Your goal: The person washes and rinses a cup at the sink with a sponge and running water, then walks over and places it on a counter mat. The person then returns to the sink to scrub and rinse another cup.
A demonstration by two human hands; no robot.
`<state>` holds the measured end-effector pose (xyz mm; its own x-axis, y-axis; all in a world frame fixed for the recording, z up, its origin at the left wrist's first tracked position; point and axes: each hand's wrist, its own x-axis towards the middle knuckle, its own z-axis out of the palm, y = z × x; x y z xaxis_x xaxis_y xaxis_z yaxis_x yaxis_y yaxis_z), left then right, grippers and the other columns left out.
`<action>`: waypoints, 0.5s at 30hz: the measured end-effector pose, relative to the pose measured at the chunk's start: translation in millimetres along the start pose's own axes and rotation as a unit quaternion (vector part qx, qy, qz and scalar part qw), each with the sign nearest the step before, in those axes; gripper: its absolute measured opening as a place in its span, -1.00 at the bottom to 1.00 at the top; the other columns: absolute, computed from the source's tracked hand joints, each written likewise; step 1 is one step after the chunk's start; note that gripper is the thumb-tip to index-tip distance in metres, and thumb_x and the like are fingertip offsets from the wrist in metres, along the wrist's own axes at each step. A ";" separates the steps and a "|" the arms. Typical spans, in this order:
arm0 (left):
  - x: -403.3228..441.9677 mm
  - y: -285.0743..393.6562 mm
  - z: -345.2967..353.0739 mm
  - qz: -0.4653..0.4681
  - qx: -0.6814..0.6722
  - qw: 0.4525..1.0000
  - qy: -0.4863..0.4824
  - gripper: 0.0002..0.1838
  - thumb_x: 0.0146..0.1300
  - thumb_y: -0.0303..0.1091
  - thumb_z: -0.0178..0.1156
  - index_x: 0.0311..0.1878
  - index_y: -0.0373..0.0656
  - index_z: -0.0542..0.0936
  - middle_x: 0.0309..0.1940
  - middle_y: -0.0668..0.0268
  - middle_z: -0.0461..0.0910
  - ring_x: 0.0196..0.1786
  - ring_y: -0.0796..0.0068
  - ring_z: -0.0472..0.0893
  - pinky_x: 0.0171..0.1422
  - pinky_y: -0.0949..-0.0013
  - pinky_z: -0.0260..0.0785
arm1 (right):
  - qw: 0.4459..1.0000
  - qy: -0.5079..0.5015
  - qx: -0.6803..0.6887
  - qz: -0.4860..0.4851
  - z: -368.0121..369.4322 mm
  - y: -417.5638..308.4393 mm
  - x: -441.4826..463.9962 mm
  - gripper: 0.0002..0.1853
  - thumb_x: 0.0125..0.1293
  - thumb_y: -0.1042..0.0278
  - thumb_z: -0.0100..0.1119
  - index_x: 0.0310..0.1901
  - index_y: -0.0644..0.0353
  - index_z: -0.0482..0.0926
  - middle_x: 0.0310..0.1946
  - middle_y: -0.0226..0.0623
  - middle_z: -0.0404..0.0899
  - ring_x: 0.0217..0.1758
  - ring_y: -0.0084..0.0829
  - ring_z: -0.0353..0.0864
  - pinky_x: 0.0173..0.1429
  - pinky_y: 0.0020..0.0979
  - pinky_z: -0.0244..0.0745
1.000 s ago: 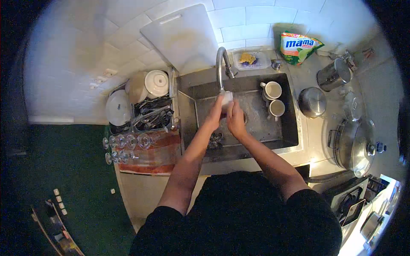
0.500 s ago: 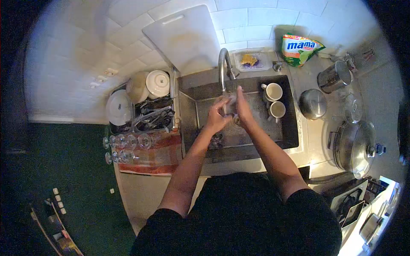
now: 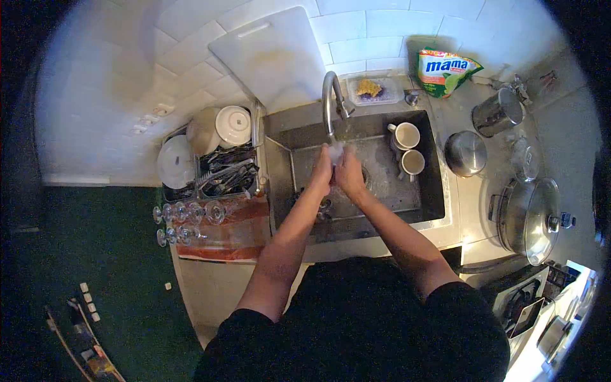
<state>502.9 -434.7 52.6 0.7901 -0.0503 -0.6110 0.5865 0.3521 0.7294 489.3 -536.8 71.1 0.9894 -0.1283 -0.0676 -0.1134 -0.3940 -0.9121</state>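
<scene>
My left hand and my right hand are close together under the curved tap, over the sink. Between them is a clear, whitish thing, apparently a drinking glass, blurred by water and motion. The fingers of both hands are closed about it, partly hidden. Two mugs, a white one and a second one, stand in the sink to the right of my hands. Something dark and shiny lies in the sink near my left wrist.
At left, a dish rack holds plates and cutlery; upturned stemmed glasses stand on a red cloth. A sponge in a tray and a Mama pouch sit behind. Metal pots and a lidded pan line the right.
My right hand has turned from stretched flat to curled in, and moved slightly left and down. My left hand has shifted slightly upright, closer to the right one.
</scene>
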 end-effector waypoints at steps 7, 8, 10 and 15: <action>-7.3 -3.9 8.7 0.016 0.019 0.999 0.024 -0.41 0.51 0.35 -0.12 0.26 0.13 0.54 0.06 0.33 0.64 0.03 0.30 0.64 -0.07 0.05 0.50 | 0.998 -0.047 -0.015 0.045 -19.0 10.9 17.7 -0.52 0.66 -0.01 -0.08 -0.04 0.30 0.63 -0.21 0.24 0.70 -0.12 0.31 0.69 -0.08 0.11 0.55; -7.5 -3.0 12.4 -0.010 -0.009 0.999 0.033 -0.42 0.51 0.34 -0.09 0.26 0.14 0.55 0.07 0.33 0.64 0.05 0.29 0.64 -0.03 0.03 0.50 | 0.996 -0.071 -0.025 0.055 -24.7 6.7 16.9 -0.51 0.67 -0.04 -0.09 -0.03 0.27 0.64 -0.22 0.24 0.69 -0.13 0.30 0.70 -0.09 0.10 0.55; -2.0 -6.6 13.7 -0.058 -0.075 0.994 0.048 -0.44 0.49 0.34 -0.04 0.24 0.15 0.56 0.08 0.36 0.65 0.07 0.28 0.64 0.01 0.02 0.50 | 0.997 -0.056 -0.036 0.048 -30.6 -5.2 12.4 -0.53 0.67 -0.01 -0.06 -0.06 0.31 0.62 -0.21 0.27 0.68 -0.09 0.26 0.71 -0.07 0.05 0.55; -6.6 -6.2 10.8 -0.101 -0.170 0.980 0.011 -0.48 0.48 0.26 0.06 0.23 0.11 0.61 0.18 0.35 0.68 0.18 0.28 0.67 0.28 0.10 0.54 | 0.999 -0.033 0.005 -0.028 -22.8 8.7 3.7 -0.75 0.58 0.24 0.06 0.02 0.27 0.55 -0.16 0.25 0.69 -0.04 0.29 0.69 -0.04 0.07 0.55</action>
<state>496.0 -446.7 55.3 0.6586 -0.1326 -0.7407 0.6338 0.6283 0.4511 489.9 -561.5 72.1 0.9980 -0.0466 -0.0419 -0.0568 -0.3901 -0.9190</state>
